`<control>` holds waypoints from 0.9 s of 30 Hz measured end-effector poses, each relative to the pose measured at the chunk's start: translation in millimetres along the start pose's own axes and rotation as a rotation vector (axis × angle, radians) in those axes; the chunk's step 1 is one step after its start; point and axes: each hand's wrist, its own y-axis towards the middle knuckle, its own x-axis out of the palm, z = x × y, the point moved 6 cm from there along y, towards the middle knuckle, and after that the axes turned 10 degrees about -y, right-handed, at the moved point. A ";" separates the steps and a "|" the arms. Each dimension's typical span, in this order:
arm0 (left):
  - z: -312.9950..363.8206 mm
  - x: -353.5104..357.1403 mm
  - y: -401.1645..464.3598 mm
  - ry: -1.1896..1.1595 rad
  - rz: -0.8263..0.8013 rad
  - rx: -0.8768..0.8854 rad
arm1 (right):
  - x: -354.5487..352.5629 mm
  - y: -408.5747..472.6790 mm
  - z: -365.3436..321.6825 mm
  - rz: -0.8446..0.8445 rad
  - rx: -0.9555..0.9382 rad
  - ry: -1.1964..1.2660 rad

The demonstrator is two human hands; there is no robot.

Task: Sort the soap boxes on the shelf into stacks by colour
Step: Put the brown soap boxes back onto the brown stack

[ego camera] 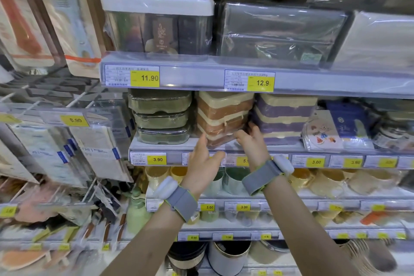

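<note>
Green stack (161,116) beside brown stack (223,116)

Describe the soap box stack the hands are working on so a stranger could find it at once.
Find the shelf under the 11.90 price tag; three stacks of soap boxes stand side by side there. Take the brown stack in the middle, where the left hand and right hand meet at its base. Its boxes are brown with cream lids, between the green stack and the purple stack.

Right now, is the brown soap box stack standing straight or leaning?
Leaning. The brown stack has its boxes skewed and offset, lower ones tilted, unlike the green stack. Both hands, left and right, touch its base.
</note>
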 end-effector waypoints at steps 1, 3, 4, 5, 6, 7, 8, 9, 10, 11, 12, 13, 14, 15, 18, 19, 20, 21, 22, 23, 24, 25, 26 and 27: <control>-3.8 0.8 4.5 0.000 0.004 -0.002 | -0.3 1.6 0.4 0.005 0.003 0.001; -7.0 0.9 9.1 -0.001 0.001 0.005 | 0.6 2.9 -0.8 0.021 -0.004 -0.007; -6.0 1.1 9.4 0.001 -0.003 0.013 | 0.8 3.7 -1.9 0.031 -0.013 -0.013; -4.6 1.7 8.7 0.000 -0.010 0.015 | 1.3 4.7 -2.4 0.036 -0.019 -0.021; -3.7 1.4 6.8 -0.002 -0.015 0.012 | 2.0 5.2 -2.5 0.041 -0.022 -0.025; -3.4 1.8 6.6 -0.008 -0.023 0.004 | 2.2 7.0 -2.1 0.048 -0.023 -0.023; -3.2 1.8 5.9 -0.014 -0.023 -0.005 | 3.0 8.3 -2.1 0.048 -0.024 -0.022; -3.0 2.1 6.3 -0.022 -0.019 -0.016 | 3.6 10.2 -2.1 0.046 -0.025 -0.022; -1.1 2.5 5.0 -0.032 -0.016 -0.026 | 3.8 11.2 -2.6 0.041 -0.026 -0.021; 0.8 3.0 3.7 -0.046 -0.012 -0.036 | 3.5 11.0 -3.7 0.037 -0.022 -0.027; 2.6 3.2 2.6 -0.059 -0.005 -0.050 | 3.2 10.2 -5.9 0.035 -0.023 -0.032; 3.5 2.8 1.4 -0.077 0.002 -0.062 | 3.4 9.8 -6.7 0.031 -0.025 -0.038; 3.7 2.4 0.5 -0.095 0.006 -0.072 | 3.7 10.1 -6.8 0.023 -0.026 -0.043; 2.6 2.0 0.6 -0.108 0.010 -0.078 | 3.7 10.4 -6.4 0.014 -0.027 -0.046; 0.6 -3.1 2.0 -0.135 0.036 -0.088 | 3.9 10.0 -5.1 0.012 -0.033 -0.050; 0.3 -4.0 2.4 -0.151 0.044 -0.096 | 3.5 10.0 -3.2 0.011 -0.031 -0.050; 2.0 -5.2 2.4 -0.168 0.052 -0.103 | 3.5 10.7 -2.4 0.008 -0.027 -0.049; 4.9 -6.2 2.3 -0.181 0.062 -0.104 | 2.6 10.1 -2.1 0.003 -0.025 -0.051; 6.7 -8.9 3.2 -0.183 0.074 -0.096 | 2.4 9.3 -2.9 -0.001 -0.026 -0.052; 8.3 -10.7 3.7 -0.183 0.083 -0.090 | 1.5 9.3 -2.4 -0.002 -0.032 -0.057; 9.0 -12.0 4.7 -0.180 0.087 -0.091 | 0.0 8.8 -2.8 -0.002 -0.041 -0.065; 9.6 -12.9 4.7 -0.178 0.086 -0.093 | -1.1 8.4 -2.5 -0.004 -0.052 -0.069; 9.7 -14.3 5.5 -0.173 0.082 -0.090 | -1.7 8.5 -2.3 -0.006 -0.063 -0.072; 10.2 -15.3 5.7 -0.168 0.077 -0.090 | -2.3 8.4 -1.4 -0.008 -0.070 -0.078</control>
